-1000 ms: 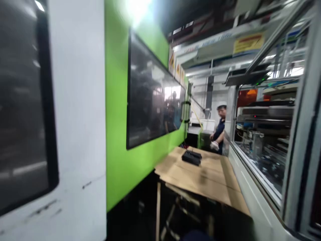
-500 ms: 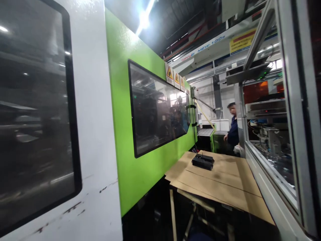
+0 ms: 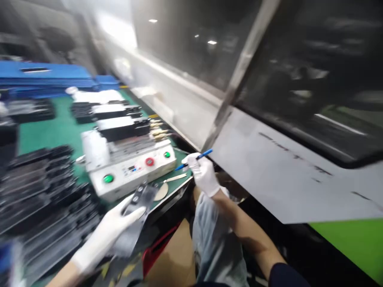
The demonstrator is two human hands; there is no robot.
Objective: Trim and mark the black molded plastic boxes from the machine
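My left hand (image 3: 119,219), in a white glove, grips a long dark grey plastic part (image 3: 136,223) with small round features near its upper end. The thumb lies across its face. My right hand (image 3: 203,173), gloved as well, is closed around a blue pen (image 3: 206,153) above the bench corner. Between the hands, a flat cream-coloured disc (image 3: 162,192) and a thin pale-handled tool (image 3: 175,177) lie on the green bench top. Just beyond my left hand stands a white control box (image 3: 119,183) with two green buttons and one red. Blur hides finer detail.
Rows of black plastic parts (image 3: 44,195) cover the bench's left side. More black parts with white tops (image 3: 115,123) sit behind the control box. Blue crates or sheets (image 3: 44,75) are stacked at the back. A machine wall (image 3: 263,171) borders the right; a cardboard piece (image 3: 176,255) is below.
The view has swung from the green machine and cardboard-covered table to the green bench. Both hands are now in view, holding the plastic part and the pen; neither was visible before.
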